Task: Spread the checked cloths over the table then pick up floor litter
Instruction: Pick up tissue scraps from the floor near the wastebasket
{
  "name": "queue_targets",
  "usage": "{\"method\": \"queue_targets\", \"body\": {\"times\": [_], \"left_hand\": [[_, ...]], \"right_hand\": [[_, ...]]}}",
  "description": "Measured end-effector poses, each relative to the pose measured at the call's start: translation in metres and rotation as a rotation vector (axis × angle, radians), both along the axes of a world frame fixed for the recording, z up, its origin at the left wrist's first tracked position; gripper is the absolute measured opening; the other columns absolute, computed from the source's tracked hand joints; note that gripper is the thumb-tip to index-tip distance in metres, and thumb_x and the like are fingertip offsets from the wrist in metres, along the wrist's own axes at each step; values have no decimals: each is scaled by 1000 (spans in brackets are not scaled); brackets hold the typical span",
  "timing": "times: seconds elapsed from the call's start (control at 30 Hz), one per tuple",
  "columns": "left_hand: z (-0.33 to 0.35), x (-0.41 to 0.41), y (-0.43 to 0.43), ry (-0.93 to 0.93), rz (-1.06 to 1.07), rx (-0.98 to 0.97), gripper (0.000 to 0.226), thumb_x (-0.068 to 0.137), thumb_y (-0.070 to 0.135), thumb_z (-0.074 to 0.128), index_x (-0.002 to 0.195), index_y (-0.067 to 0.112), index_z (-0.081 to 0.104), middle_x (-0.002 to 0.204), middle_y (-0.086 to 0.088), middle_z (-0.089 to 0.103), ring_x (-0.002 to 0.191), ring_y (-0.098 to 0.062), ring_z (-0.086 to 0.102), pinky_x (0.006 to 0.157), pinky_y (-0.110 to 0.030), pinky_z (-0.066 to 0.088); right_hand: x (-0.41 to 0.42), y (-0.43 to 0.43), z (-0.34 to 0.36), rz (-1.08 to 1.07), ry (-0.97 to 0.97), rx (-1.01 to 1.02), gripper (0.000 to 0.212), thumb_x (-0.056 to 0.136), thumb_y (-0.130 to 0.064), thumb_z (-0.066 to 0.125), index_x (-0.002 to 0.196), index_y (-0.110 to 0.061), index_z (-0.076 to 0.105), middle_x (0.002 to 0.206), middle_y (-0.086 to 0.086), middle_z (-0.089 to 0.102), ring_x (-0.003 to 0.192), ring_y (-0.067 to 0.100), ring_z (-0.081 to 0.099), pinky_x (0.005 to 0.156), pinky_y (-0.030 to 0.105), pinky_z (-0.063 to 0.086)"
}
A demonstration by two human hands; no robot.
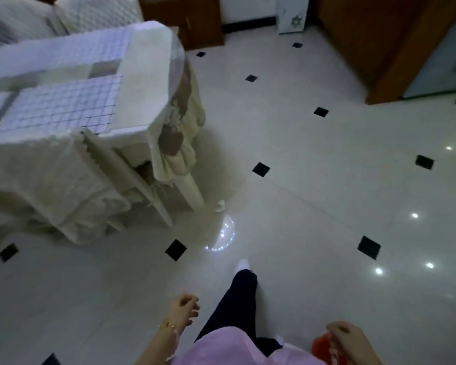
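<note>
Checked fabric in pale lilac-white is seen laid flat on the tabletop [142, 75] at the left: two checked cloths [63, 109], one nearer and one farther, are spread over a cream undercloth [195, 101], whose embroidered corner is draped down past the table's edge. A chair under a cream cover [50, 180] is set against the table's near side. Just beside the foot of the white table leg [192, 188], a small crumpled white scrap of litter [221, 206] is seen lying on the glossy pale floor [300, 193], which is inlaid with small black diamond tiles [261, 169]. Lower down, the left hand [183, 309], its wrist ringed by a gold bracelet [167, 325], is held in the air with fingers loosely curled and nothing gripped. Between the hands a dark trouser leg [234, 306] is extended forward. At the lower right, the right hand [350, 341] is curled round a red object [323, 347], which is cut off by the frame's edge and cannot be identified. A brown wooden cabinet [366, 35] is seen at the far upper right.
</note>
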State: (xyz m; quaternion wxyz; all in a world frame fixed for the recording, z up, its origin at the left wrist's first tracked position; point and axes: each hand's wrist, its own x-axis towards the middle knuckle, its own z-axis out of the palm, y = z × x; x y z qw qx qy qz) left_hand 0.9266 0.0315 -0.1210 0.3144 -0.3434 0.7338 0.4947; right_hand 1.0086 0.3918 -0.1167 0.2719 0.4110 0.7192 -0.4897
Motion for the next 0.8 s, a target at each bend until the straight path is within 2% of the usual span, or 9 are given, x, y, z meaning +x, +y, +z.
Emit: {"method": "queue_targets", "body": {"times": [0.1, 0.23, 0.4, 0.53, 0.67, 0.8], "left_hand": [[-11, -4, -21, -61, 161, -11, 14, 92, 14, 54, 81, 6, 59, 74, -10, 61, 62, -20, 53, 56, -26, 40], [-30, -49, -26, -95, 264, -18, 11, 92, 10, 54, 86, 3, 60, 76, -13, 62, 63, -22, 54, 58, -26, 40], [-45, -164, -2, -101, 186, 21, 15, 93, 8, 50, 80, 5, 57, 74, -11, 61, 61, -19, 54, 56, -25, 38], [-66, -275, 23, -109, 84, 97, 20, 97, 9, 43, 83, 8, 57, 79, -9, 58, 69, -19, 53, 61, -23, 41], [-143, -370, 50, 1, 70, -12, 15, 95, 8, 47, 91, 9, 61, 84, -8, 61, 77, -20, 56, 65, -23, 42], [-291, -448, 70, 62, 4, -131, 13, 90, 5, 53, 99, 7, 62, 88, -6, 59, 83, -20, 54, 69, -21, 41]], "right_hand": [[-68, 1, 10, -20, -39, -35, 12, 90, 4, 54, 89, 12, 63, 70, 18, 60, 60, 25, 51, 55, 28, 35], [-167, -8, -1, 100, 13, -44, 12, 92, -1, 53, 84, 0, 62, 72, 16, 61, 63, 25, 52, 57, 27, 36], [-289, -15, -31, 176, 33, -49, 12, 92, -4, 53, 90, 1, 64, 75, 15, 63, 66, 24, 55, 59, 27, 40], [-376, -18, -69, 211, 46, -72, 15, 94, -9, 51, 92, -4, 65, 81, 13, 66, 71, 22, 60, 66, 29, 45], [-453, -12, -150, 274, 68, -47, 17, 94, -7, 49, 92, -8, 66, 83, 10, 68, 76, 21, 63, 65, 23, 45], [-523, 2, -292, 448, 99, 23, 18, 94, -9, 48, 96, -12, 66, 91, 7, 69, 82, 16, 64, 69, 22, 45]]}}
